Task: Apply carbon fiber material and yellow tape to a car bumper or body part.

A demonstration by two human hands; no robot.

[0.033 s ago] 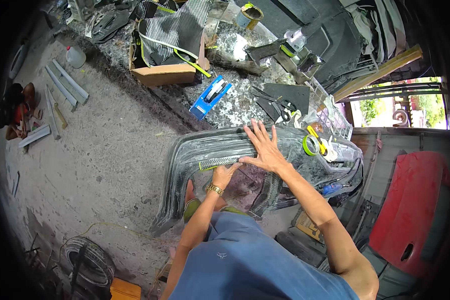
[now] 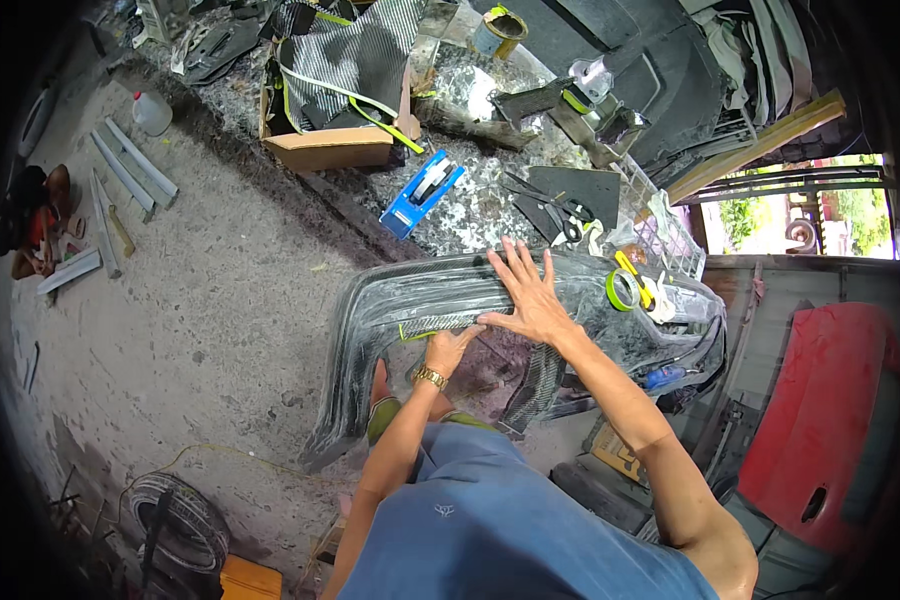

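grey panel (image 2: 440,288), qty 1, w/ 2 hands (image 2: 540,312) on.

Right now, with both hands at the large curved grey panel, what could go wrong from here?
The narrow black-and-silver woven strip edged in lime green might shift or crease if the left hand, at its right end, pulls unevenly. The round lime-green tape roll and slim yellow tool seem to lie loose on the large curved grey panel, so a bump could send them sliding. The panel's whitish smears, perhaps dust, might weaken any tape's grip.
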